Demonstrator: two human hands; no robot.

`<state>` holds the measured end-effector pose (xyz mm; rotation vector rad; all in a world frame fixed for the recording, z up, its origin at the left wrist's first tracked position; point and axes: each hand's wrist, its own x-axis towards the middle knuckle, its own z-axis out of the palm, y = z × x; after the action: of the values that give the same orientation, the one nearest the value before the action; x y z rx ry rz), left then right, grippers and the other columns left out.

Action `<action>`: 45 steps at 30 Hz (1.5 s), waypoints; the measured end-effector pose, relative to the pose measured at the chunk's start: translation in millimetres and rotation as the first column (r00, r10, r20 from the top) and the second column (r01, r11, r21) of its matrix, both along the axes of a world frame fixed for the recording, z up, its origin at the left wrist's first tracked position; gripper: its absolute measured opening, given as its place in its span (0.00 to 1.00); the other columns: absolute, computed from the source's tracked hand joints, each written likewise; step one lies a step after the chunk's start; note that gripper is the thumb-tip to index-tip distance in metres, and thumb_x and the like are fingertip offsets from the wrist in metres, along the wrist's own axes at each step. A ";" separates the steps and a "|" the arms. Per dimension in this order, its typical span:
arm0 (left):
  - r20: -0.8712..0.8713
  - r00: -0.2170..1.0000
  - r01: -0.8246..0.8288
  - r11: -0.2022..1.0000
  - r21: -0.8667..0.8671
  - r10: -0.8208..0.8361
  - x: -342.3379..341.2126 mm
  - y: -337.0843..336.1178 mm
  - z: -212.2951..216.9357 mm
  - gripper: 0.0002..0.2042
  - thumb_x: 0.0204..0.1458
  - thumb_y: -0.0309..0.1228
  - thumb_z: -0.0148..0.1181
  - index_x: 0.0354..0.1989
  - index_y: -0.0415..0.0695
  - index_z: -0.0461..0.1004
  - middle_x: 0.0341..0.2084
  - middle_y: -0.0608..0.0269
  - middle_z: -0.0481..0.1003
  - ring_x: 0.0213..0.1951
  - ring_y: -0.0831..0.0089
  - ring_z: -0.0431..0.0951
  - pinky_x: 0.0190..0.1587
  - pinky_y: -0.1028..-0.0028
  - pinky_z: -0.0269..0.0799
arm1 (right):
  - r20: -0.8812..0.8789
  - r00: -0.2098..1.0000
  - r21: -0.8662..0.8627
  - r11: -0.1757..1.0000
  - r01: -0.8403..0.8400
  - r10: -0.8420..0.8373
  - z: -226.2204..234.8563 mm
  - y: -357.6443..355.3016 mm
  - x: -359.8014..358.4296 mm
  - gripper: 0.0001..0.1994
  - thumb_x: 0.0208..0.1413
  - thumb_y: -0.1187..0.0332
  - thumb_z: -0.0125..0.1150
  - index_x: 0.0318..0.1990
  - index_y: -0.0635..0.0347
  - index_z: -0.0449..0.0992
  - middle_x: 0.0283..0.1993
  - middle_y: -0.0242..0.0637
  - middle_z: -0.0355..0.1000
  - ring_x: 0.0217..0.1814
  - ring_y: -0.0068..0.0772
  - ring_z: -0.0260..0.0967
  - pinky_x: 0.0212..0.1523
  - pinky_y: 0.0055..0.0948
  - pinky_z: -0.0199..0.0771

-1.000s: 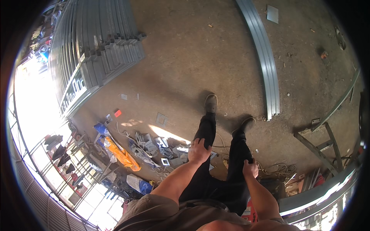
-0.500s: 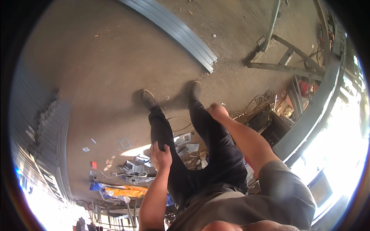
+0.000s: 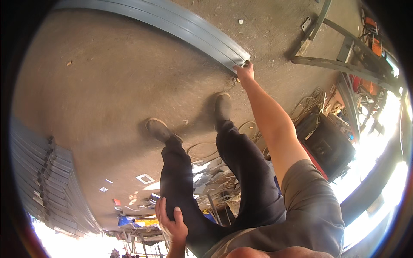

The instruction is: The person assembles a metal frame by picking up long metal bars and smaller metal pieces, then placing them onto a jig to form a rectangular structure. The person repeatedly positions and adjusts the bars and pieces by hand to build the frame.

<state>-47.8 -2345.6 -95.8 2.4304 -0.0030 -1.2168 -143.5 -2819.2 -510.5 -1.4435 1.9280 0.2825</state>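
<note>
Right hand [image 3: 245, 75]: at the end of metal channels [image 3: 193, 32]; we cannot tell its grip; sharp edges could cut us.
Left hand [image 3: 173, 221]: fingers spread against trousers [image 3: 176, 182].

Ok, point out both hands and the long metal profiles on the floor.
Left hand [image 3: 173, 226], head view: back of the hand.
Right hand [image 3: 245, 74], head view: mid-hand.
Metal profiles [image 3: 185, 25], head view: upper surface, mid-length.

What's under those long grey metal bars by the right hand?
Brown floor shows along both sides of the metal bars; the right hand is at their near end. The bars cover what's directly beneath, so I can't tell.
</note>
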 end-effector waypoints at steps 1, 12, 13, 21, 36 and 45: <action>0.006 1.000 0.015 1.000 -0.002 -0.015 4.4 -1.2 -0.5 0.25 0.60 0.34 0.58 0.63 0.31 0.70 0.62 0.39 0.70 0.63 0.43 0.70 0.68 0.51 0.61 | 0.024 0.999 0.004 0.999 0.048 -0.048 -6.5 -2.2 -0.4 0.44 0.47 0.61 0.80 0.71 0.57 0.62 0.64 0.47 0.73 0.65 0.44 0.72 0.64 0.38 0.72; 0.000 0.999 0.036 0.998 -0.046 -0.036 33.9 -22.3 -6.5 0.26 0.61 0.37 0.58 0.63 0.32 0.70 0.62 0.38 0.70 0.64 0.43 0.70 0.69 0.51 0.61 | -0.201 0.959 0.140 0.975 -0.174 0.201 2.5 48.7 -3.1 0.51 0.48 0.52 0.77 0.77 0.52 0.53 0.72 0.54 0.59 0.72 0.55 0.62 0.70 0.48 0.66; -0.013 0.999 0.045 0.998 -0.042 -0.045 35.8 -24.4 -6.4 0.26 0.60 0.37 0.58 0.63 0.33 0.71 0.62 0.38 0.70 0.64 0.43 0.70 0.69 0.51 0.61 | -0.311 0.868 0.139 0.922 -0.362 0.387 4.4 53.4 0.6 0.54 0.48 0.46 0.75 0.79 0.52 0.51 0.75 0.55 0.55 0.77 0.58 0.55 0.76 0.51 0.59; 0.084 0.994 0.075 0.997 0.022 -0.076 46.2 -22.9 -1.9 0.25 0.53 0.36 0.69 0.59 0.39 0.77 0.58 0.45 0.75 0.58 0.44 0.76 0.61 0.53 0.73 | -0.195 0.534 -0.058 0.534 -0.843 0.822 -30.1 58.4 65.4 0.51 0.46 0.66 0.76 0.76 0.60 0.50 0.71 0.50 0.63 0.75 0.51 0.59 0.75 0.45 0.58; 0.124 0.992 -0.040 0.997 0.068 0.031 -29.4 34.6 25.7 0.25 0.60 0.47 0.63 0.61 0.44 0.75 0.59 0.48 0.75 0.60 0.47 0.75 0.63 0.53 0.71 | -0.146 0.508 -0.038 0.508 -0.860 0.849 353.5 158.2 73.5 0.52 0.34 0.57 0.78 0.71 0.59 0.59 0.66 0.49 0.66 0.71 0.57 0.61 0.70 0.53 0.65; -0.648 0.472 -0.874 0.416 -0.252 0.598 87.1 -13.7 84.5 0.32 0.65 0.56 0.57 0.64 0.40 0.73 0.64 0.51 0.73 0.66 0.59 0.73 0.69 0.61 0.66 | -0.015 0.545 0.125 0.542 -0.831 0.839 685.7 272.4 -21.7 0.54 0.35 0.50 0.81 0.70 0.65 0.60 0.64 0.53 0.67 0.69 0.57 0.63 0.70 0.49 0.67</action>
<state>39.3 -2359.2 -11.2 1.2431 0.7360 -1.0672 -165.2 -2546.8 175.2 -2.2278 1.0715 0.8708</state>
